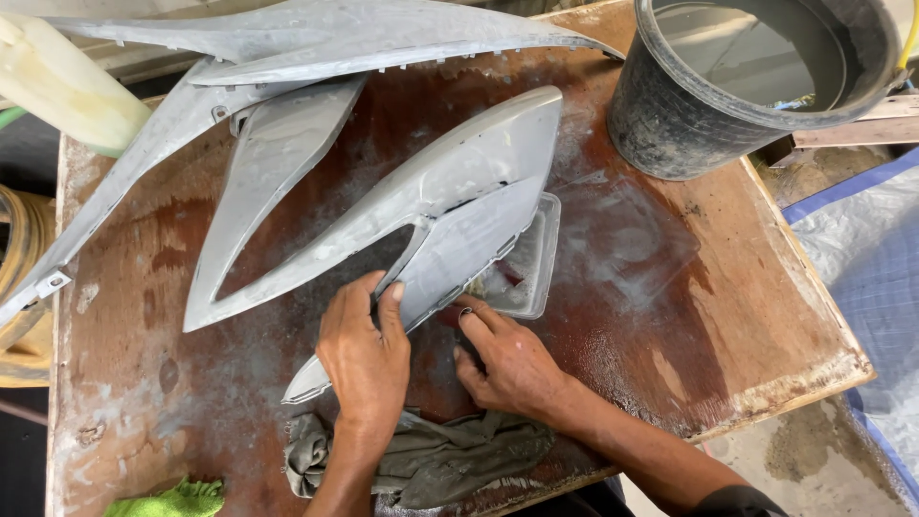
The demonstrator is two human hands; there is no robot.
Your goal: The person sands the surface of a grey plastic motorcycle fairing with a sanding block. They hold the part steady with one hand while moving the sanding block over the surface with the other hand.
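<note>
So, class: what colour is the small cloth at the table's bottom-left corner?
Bright green, seen in the head view, lying on the wooden table.

A black bucket (756,81) holding water is set at the far right corner of the wet wooden desk (670,316). A green cloth (168,501) is seen at the near left edge. Two further grey fairing panels (287,57) are laid along the far edge.

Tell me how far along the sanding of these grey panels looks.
Looks done: dull grey residue coats the grey panel and the wet wooden table. In hand: the left hand steadies the panel's lower edge while the right hand works underneath it. Left, probably: the long panels behind, and wiping with the grey rag.
</note>
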